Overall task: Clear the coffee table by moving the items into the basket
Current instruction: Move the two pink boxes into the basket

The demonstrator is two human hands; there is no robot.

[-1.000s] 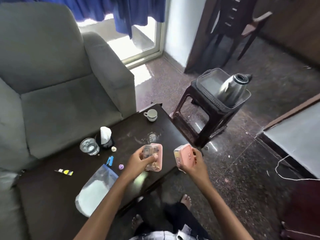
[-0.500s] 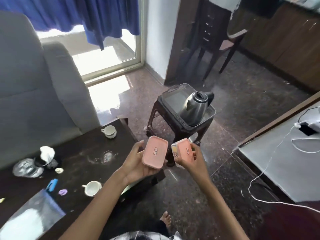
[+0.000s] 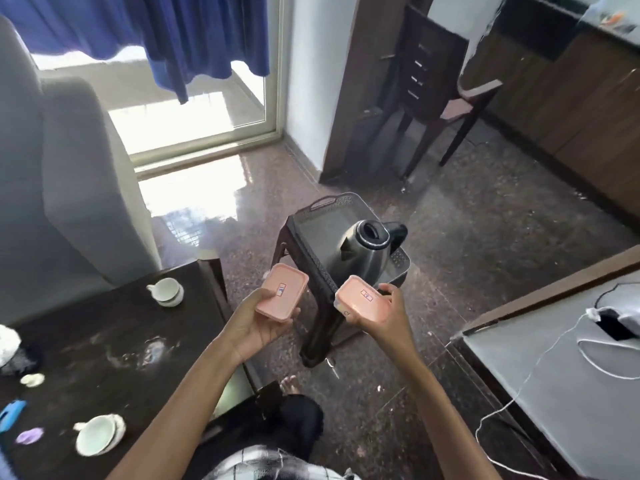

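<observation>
My left hand point(image 3: 254, 323) holds a pink-lidded box point(image 3: 282, 296) from below, just past the right edge of the dark coffee table point(image 3: 114, 327). My right hand point(image 3: 388, 317) grips a second pink-lidded box point(image 3: 362, 299) close to the near rim of the grey basket point(image 3: 313, 223). The basket sits on a dark stool point(image 3: 318, 327) and holds a steel kettle point(image 3: 363, 252). Two white cups stay on the table, the far cup point(image 3: 166, 291) near its back edge and the near cup point(image 3: 98, 434) at the front.
A grey sofa point(image 3: 62, 188) backs the table on the left. Small bits lie at the table's left: a blue clip point(image 3: 12, 412), a purple piece point(image 3: 29, 436), a crumpled tissue point(image 3: 8, 344). A grey-topped surface point(image 3: 561, 375) with a white cable point(image 3: 519, 393) stands right. My bare foot point(image 3: 289, 384) rests below.
Both hands have carried the pink boxes off the coffee table and rightwards toward the basket on the stool. The view has swung right, so the basket now sits in the centre.
</observation>
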